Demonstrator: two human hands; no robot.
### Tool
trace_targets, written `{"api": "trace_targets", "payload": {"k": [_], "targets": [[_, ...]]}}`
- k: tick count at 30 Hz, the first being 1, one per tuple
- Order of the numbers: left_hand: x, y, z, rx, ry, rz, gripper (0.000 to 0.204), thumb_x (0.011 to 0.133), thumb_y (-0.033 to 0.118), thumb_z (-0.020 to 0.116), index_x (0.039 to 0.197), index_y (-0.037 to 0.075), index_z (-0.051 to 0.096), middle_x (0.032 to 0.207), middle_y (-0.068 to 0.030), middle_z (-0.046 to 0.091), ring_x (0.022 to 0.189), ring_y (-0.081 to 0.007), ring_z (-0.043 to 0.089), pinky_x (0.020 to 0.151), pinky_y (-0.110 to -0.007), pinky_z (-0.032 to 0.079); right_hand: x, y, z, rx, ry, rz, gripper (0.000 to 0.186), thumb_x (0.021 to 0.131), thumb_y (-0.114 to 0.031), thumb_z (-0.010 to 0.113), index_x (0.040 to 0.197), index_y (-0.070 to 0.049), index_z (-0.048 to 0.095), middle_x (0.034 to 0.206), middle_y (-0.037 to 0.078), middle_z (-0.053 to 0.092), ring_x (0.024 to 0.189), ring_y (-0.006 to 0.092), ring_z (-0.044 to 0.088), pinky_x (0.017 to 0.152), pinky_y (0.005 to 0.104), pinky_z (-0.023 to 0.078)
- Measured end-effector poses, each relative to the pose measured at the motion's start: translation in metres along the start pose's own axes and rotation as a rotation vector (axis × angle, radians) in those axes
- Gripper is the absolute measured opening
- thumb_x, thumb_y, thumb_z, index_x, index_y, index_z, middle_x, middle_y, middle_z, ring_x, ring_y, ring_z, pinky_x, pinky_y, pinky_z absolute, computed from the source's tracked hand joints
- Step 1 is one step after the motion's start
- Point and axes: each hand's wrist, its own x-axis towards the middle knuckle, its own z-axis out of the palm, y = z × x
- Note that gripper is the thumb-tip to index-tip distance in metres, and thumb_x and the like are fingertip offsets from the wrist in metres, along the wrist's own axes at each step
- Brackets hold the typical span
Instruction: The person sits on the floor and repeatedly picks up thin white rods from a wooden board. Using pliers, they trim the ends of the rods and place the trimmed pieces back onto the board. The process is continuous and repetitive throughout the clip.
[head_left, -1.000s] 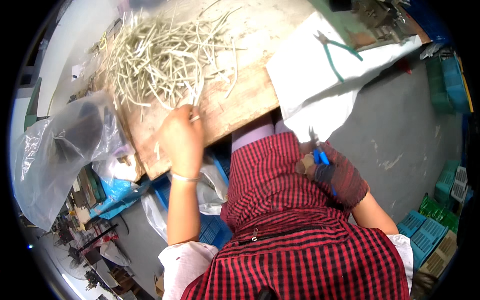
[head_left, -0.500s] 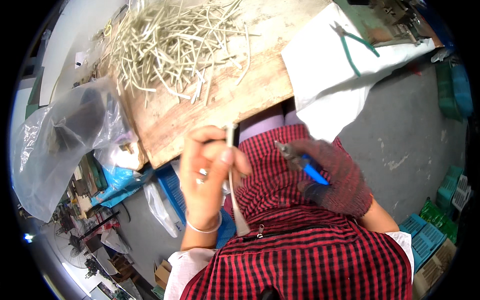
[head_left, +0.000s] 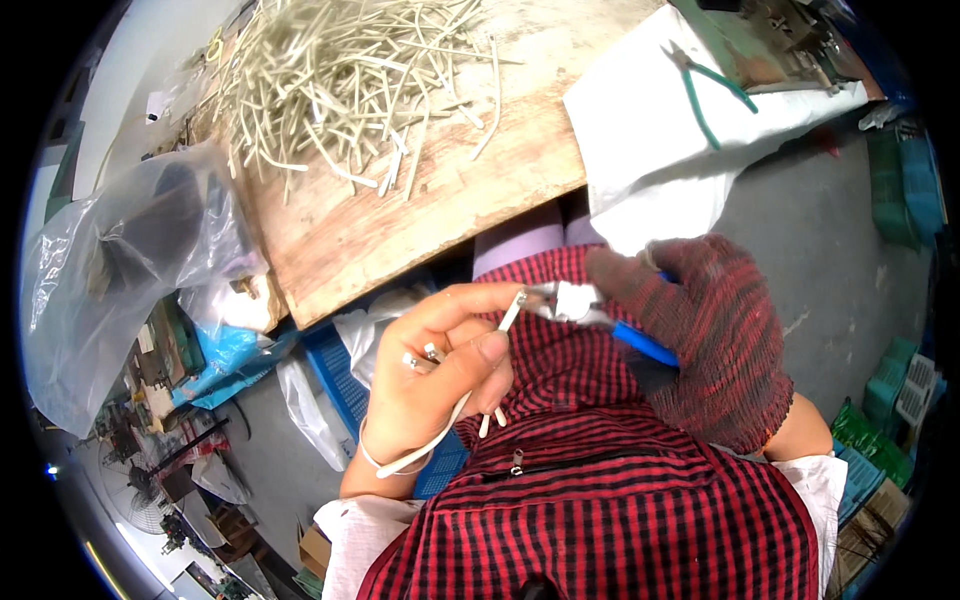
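My left hand [head_left: 445,365], bare with rings, pinches several pale cream flexible strands [head_left: 510,315] above my lap. My right hand [head_left: 715,340], in a dark red-flecked knit glove, is closed around blue-handled pliers [head_left: 645,345]. Their metal jaws are at the upper end of one strand; whether they touch it is unclear. A large loose pile of similar strands [head_left: 330,95] lies on the worn wooden board [head_left: 350,250] beyond my hands. Green-handled pliers [head_left: 700,105] rest on a white cloth [head_left: 630,150] to the upper right.
A clear plastic bag [head_left: 130,280] hangs at the left of the board. A blue crate [head_left: 330,370] sits below it. Metal tools [head_left: 790,45] lie at the upper right, and stacked plastic baskets [head_left: 890,380] stand on the floor at the right.
My left hand has come back from the pile to my lap with strands in it. My right hand has raised and turned the pliers toward the left hand's strand.
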Motion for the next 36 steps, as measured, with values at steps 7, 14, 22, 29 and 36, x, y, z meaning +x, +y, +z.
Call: {"api": "trace_targets", "payload": {"k": [7, 14, 22, 29, 36], "targets": [[0.002, 0.013, 0.0, -0.011, -0.046, -0.11, 0.031, 0.089, -0.006, 0.051, 0.119, -0.009, 0.057, 0.062, -0.0014, 0.054, 0.048, -0.0056, 0.042, 0.043, -0.021, 0.029, -0.007, 0.015, 0.001, -0.212, -0.018, -0.185, 0.05, 0.072, -0.027, 0.069, 0.12, -0.015, 0.058, 0.101, 0.014, 0.062, 0.089, 0.0317, 0.059, 0.078, 0.0412, 0.049], [0.008, 0.017, -0.005, 0.101, -0.194, -0.349, 0.03, 0.073, -0.015, 0.057, 0.103, -0.017, 0.062, 0.067, -0.0104, 0.062, 0.043, -0.0038, 0.038, 0.04, -0.02, 0.024, 0.003, 0.033, -0.003, -0.326, 0.034, -0.393, 0.039, 0.068, -0.027, 0.074, 0.106, -0.024, 0.066, 0.096, 0.008, 0.061, 0.083, 0.0252, 0.058, 0.074, 0.0402, 0.049], [0.007, 0.025, -0.003, 0.216, -0.254, -0.407, 0.033, 0.071, -0.015, 0.063, 0.103, -0.01, 0.068, 0.063, 0.0001, 0.057, 0.05, -0.0023, 0.042, 0.046, -0.019, 0.028, 0.012, 0.038, -0.006, -0.35, 0.189, -0.511, 0.031, 0.063, -0.028, 0.077, 0.094, -0.032, 0.071, 0.089, 0.001, 0.058, 0.077, 0.0186, 0.055, 0.069, 0.039, 0.047], [0.014, 0.027, 0.0, 0.342, -0.393, -0.35, 0.034, 0.07, -0.011, 0.066, 0.104, -0.008, 0.069, 0.062, 0.0037, 0.054, 0.055, -0.0006, 0.041, 0.05, -0.019, 0.028, 0.003, 0.037, -0.012, -0.451, 0.152, -0.521, 0.034, 0.062, -0.027, 0.076, 0.095, -0.031, 0.07, 0.087, 0.001, 0.055, 0.077, 0.0185, 0.054, 0.068, 0.0381, 0.046], [0.003, 0.011, -0.013, 0.085, -0.299, -0.172, 0.028, 0.075, -0.008, 0.065, 0.102, -0.014, 0.066, 0.064, -0.0057, 0.061, 0.046, -0.0028, 0.045, 0.041, -0.018, 0.027, -0.008, 0.046, -0.008, -0.344, 0.069, -0.462, 0.039, 0.064, -0.023, 0.074, 0.102, -0.025, 0.068, 0.09, 0.004, 0.057, 0.082, 0.0214, 0.056, 0.072, 0.038, 0.045]]}}
